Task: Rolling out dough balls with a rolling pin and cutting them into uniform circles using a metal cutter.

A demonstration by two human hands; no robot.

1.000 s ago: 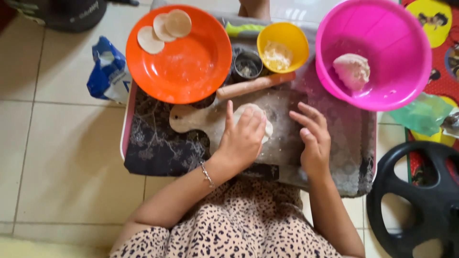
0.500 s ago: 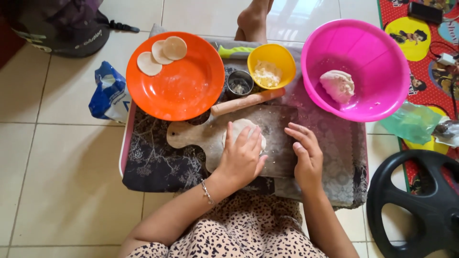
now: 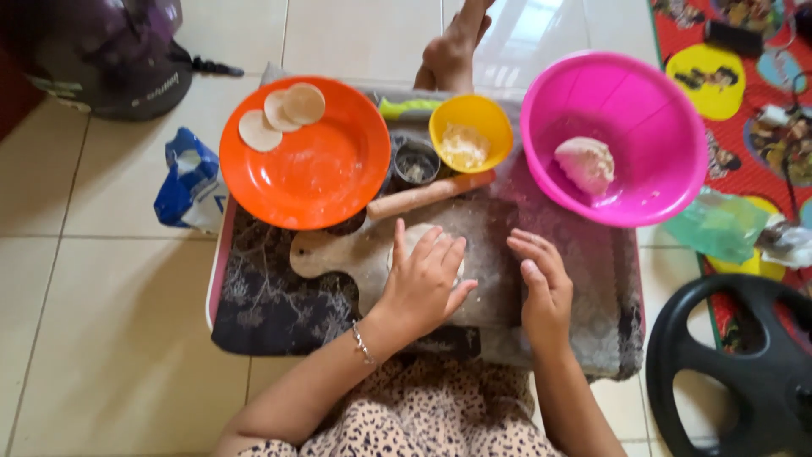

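Note:
My left hand (image 3: pixel 423 279) lies flat, fingers spread, on a pale flattened piece of dough (image 3: pixel 414 238) on the wooden board (image 3: pixel 334 254). My right hand (image 3: pixel 545 288) rests open on the board just right of it, touching no dough. A wooden rolling pin (image 3: pixel 431 195) lies across the far edge of the board. An orange plate (image 3: pixel 304 169) with three flat dough rounds (image 3: pixel 282 112) sits at the far left. A pink bowl (image 3: pixel 660 110) at the far right holds a dough lump (image 3: pixel 585 162).
A yellow bowl (image 3: pixel 470 131) and a small dark cup (image 3: pixel 416 162) stand behind the rolling pin. A patterned tray (image 3: pixel 262 305) carries the board. A blue bag (image 3: pixel 190 182), a dark helmet (image 3: pixel 110 55), a black wheel (image 3: pixel 736 372) and someone's foot (image 3: pixel 452 46) surround it.
The view has drifted so everything sits lower and left in frame. Both hands stay on the board, my left still pressing on the dough.

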